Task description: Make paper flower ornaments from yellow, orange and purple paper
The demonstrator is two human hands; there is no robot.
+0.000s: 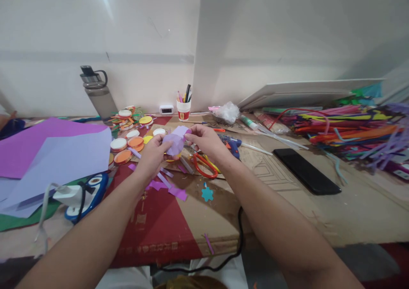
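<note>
Between the 2 hands, above the middle of the cardboard, is the lilac paper (173,145), a rounded part nearer the left and a paler, folded part at the right. Whether this is 1 piece or 2 overlapping is too blurred to tell. The left hand (150,156) pinches the rounded part between thumb and fingers; the right hand (207,141) pinches the edge at the other end, fingertips pressed together.

As far as can be judged, the work is partway: the lilac paper looks already cut to shape, but whether anything is glued is hidden. Below the hands lie purple scraps (177,193), apparently offcuts, and a teal cut-out (207,193) that looks finished as a shape. The discs (122,157) to the left look assembled, white, orange or yellow on top; none in plain sight has a lilac top, so that part seems left to do.

Just beside the right hand are the scissors (208,177) and glue gun (235,147), both out of the grip. Large sheets (78,154) lie at far left, near the bottle (101,101). Farther right, on the cardboard (211,221), are a phone (306,171) and coloured stems (347,125).
</note>
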